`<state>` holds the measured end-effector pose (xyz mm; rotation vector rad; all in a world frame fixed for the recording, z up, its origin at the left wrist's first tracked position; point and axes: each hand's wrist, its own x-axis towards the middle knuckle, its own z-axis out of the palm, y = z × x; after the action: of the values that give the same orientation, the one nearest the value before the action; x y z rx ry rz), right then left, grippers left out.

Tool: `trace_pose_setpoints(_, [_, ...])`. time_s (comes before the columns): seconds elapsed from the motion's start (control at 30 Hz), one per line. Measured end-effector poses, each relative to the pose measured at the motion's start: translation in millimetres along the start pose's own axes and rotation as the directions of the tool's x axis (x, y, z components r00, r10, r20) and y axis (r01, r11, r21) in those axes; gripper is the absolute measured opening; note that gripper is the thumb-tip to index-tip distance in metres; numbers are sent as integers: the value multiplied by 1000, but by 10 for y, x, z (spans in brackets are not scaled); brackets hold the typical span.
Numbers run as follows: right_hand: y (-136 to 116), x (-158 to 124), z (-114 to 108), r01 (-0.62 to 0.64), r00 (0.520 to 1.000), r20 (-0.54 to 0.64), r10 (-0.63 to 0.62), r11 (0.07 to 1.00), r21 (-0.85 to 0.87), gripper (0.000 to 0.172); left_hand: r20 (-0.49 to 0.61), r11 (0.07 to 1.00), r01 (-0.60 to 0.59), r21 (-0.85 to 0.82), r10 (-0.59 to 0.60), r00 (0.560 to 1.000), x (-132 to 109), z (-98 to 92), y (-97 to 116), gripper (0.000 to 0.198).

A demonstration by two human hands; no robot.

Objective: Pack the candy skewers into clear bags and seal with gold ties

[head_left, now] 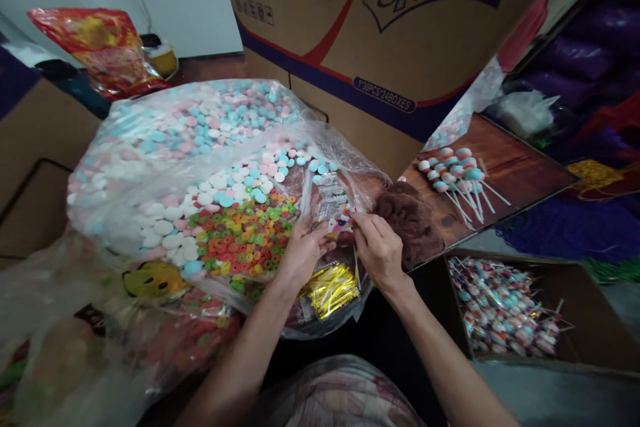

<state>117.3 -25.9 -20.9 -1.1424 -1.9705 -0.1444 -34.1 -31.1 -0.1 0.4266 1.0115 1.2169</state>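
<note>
Left hand [303, 250] and right hand [379, 247], close together, pinched a small printed candy wrapper [341, 221] just beyond the gold twist ties [333, 290]. Looked like the wrapping step; next move probably called for gathering the wrapper's open end, ready for tying.
</note>
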Motion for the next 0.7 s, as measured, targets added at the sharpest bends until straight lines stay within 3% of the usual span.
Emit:
trace_pose_setpoints(0.17, [27,149,68,59,998,34,-52,966,-250,25,-65,1000,-10,-21,8,998,-36,-123,125,32])
trace_pose_setpoints(0.27, [84,218,97,-22,998,48,52,878,-478,28,-60,999,6,-33,-8,998,-58,-170,149,33])
trace_pose_setpoints(0.37, [132,232,103,-46,971,166,174,811,-583,20,-98,999,-13,-52,8,995,-78,-151,143,29])
trace_pose_setpoints(0.53, [123,150,-2,-4,899,392,192,902,-432,18,-110,988,-69,-136,54,992,-87,-25,121,27])
trace_pose_setpoints(0.6, [95,108,-92,-66,902,388,190,948,-311,25,-117,982,-30,-184,8,993,-78,10,107,23])
trace_pose_setpoints(0.7, [2,58,-239,-252,923,293,251,967,-35,23,-133,957,78,-281,-119,984,-54,42,66,22])
